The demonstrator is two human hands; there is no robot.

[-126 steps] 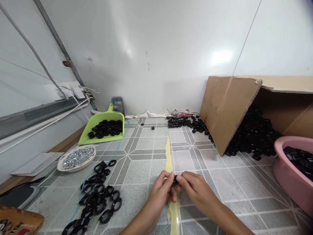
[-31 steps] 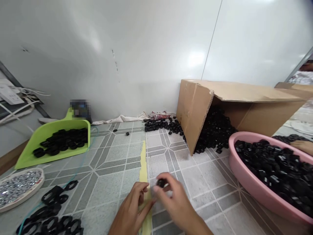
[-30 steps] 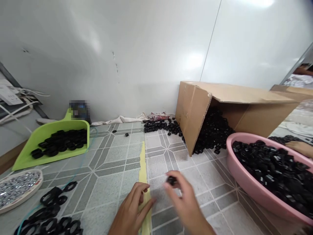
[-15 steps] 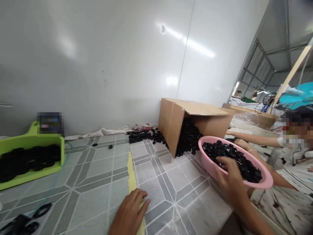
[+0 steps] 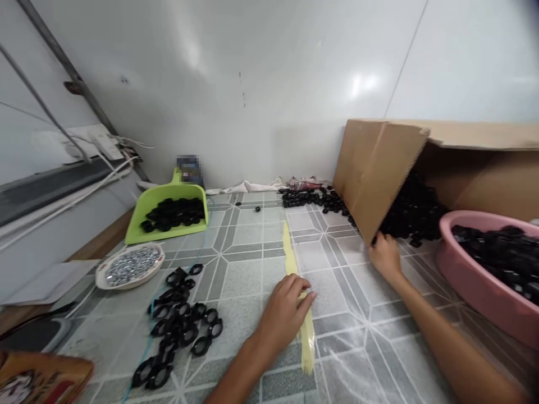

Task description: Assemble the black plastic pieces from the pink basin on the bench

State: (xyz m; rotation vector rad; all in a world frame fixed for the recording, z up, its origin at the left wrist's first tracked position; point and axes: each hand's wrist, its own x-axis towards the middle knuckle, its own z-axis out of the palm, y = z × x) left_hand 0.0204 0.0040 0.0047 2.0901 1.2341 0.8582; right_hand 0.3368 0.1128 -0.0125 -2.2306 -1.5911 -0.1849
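Note:
My left hand (image 5: 287,306) rests over the yellow tape strip (image 5: 309,348) on the tiled-pattern surface, fingers loosely bent, thumb apart, nothing in it. At the lower front corner of a cardboard box (image 5: 366,168) lying on its side is my right hand (image 5: 385,256). Its fingertips are closed; a dark bit shows at them, too small to name. Just behind it, a heap of small black plastic parts (image 5: 415,216) spills from the box. To its right stands a pink basin (image 5: 463,269) filled with similar black parts.
A green dustpan (image 5: 135,224) holds black rings. In front of it sits a white dish (image 5: 101,278) of small shiny pieces. Loose black rings (image 5: 185,331) lie at left, crossed by a thin blue cord. More black parts (image 5: 303,197) line the wall. A brown packet (image 5: 50,376) is bottom left.
The view has turned left, bringing the dish and loose rings into sight. My right hand has left the basin and moved to the box's corner. My left hand stays by the tape.

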